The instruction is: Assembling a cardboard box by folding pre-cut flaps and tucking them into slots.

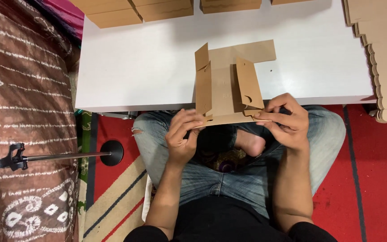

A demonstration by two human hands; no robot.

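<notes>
Cardboard box blank (227, 85) pinched between fingers of left hand (182, 136) and right hand (287, 121).

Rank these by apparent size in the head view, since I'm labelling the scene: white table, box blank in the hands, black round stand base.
1. White table
2. Box blank
3. Stand base

Light was bright and even, overhead. White table (135, 67) ran close to blown out, mild glare, no hard hotspot. Soft shadow sat under the table edge at 6 o'clock and beneath the cardboard blank (227, 85). Lap area was darker. Focus was sharp at centre; brown patterned cloth (23, 112) at 9 o'clock looked slightly soft. Slight wide-angle stretch at the corners. No motion blur.
</notes>
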